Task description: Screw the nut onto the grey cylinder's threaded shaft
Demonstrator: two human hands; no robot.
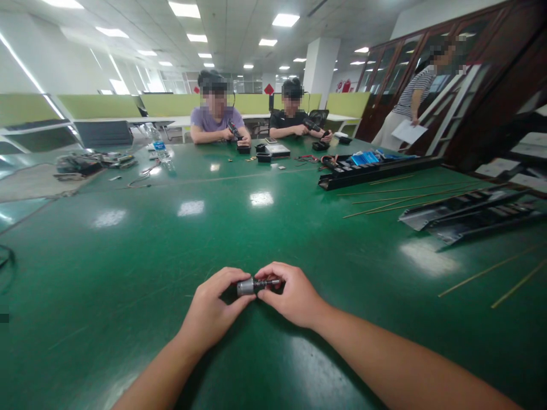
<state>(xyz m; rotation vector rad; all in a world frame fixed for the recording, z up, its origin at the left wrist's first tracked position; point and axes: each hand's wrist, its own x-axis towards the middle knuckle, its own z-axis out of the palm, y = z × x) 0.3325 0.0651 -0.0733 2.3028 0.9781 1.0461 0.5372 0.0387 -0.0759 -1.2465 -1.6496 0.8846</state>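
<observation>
Left hand (213, 304) pinches silver cylinder end of metal part (256, 286); right hand (297, 296) pinches shaft side. Bare green worktop (171, 239) surrounds both; channels (470, 213) well apart, right.

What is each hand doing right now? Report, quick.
Left hand: closed on the silver-grey end of a small cylindrical metal part with a dark middle.
Right hand: fingers curled around the part's thin-tipped end.

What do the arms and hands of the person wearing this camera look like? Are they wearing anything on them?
Left hand and right hand are ungloved. Left forearm and right forearm show no sleeve, watch, cable or marking. No ring is discernible.
</observation>
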